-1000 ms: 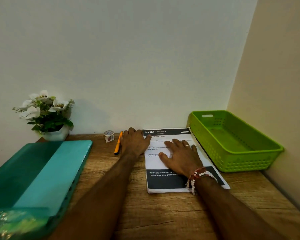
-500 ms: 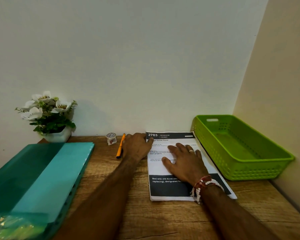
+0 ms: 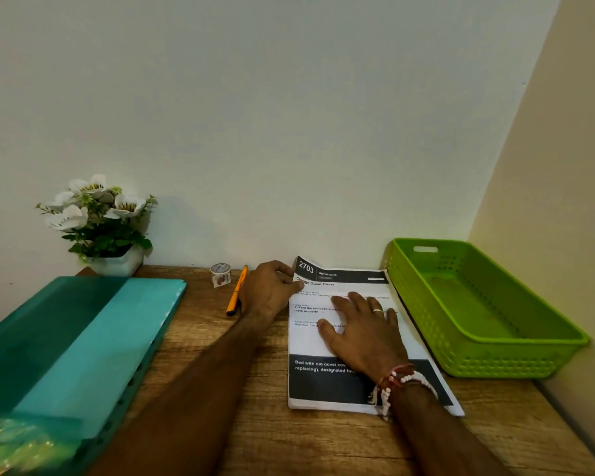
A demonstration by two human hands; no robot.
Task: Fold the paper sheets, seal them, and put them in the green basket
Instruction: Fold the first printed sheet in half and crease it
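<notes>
A stack of printed paper sheets point(image 3: 310, 345), white with black bands at top and bottom, lies on the wooden desk point(image 3: 255, 438). My left hand point(image 3: 267, 290) pinches the top sheet's far left corner, which is lifted a little off the stack. My right hand point(image 3: 364, 328) lies flat on the middle of the sheets, fingers spread, pressing them down. The green basket point(image 3: 560, 334) stands just right of the stack, with nothing inside. A small roll of patterned tape point(image 3: 220, 272) sits by the wall, left of my left hand.
An orange pen point(image 3: 236, 293) lies between the tape and my left hand. A teal folder point(image 3: 66, 341) covers the desk's left side. A white pot of flowers point(image 3: 98, 228) stands at the back left. Walls close the desk at the back and right.
My left hand has taken the top sheet's far left corner and raised it slightly. My right hand has stayed flat on the sheets. The view has shifted a little.
</notes>
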